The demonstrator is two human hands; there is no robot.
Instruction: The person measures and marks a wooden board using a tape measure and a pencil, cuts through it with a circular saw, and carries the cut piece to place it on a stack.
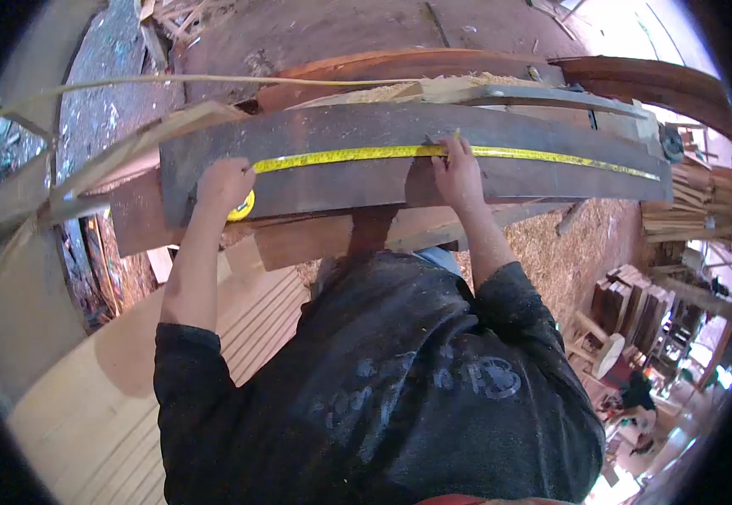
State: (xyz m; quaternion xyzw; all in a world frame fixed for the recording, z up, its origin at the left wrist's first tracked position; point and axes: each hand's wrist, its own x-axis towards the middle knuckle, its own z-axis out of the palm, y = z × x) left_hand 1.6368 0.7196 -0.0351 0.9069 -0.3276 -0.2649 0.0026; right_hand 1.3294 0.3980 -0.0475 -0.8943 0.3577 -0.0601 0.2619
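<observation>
A long dark wooden board (pixel 324 187) lies crosswise in front of me. The yellow blade of a tape measure (pixel 357 155) runs along it toward the right end. My left hand (pixel 224 183) is closed round the tape measure's case, whose yellow side shows below the fingers at the board's left part. Near the board's middle, my right hand (pixel 458 175) is closed on a thin pencil (pixel 457 134), its end sticking up above the fingers. Those fingers are at the tape blade; whether they press on it I cannot tell.
More planks lie under and behind the board, with a curved reddish board (pixel 408 66) at the back. Pale grooved wood (pixel 130 370) is at lower left. Wood shavings (pixel 589 244) cover the floor at right, near stacked wood pieces (pixel 631 307).
</observation>
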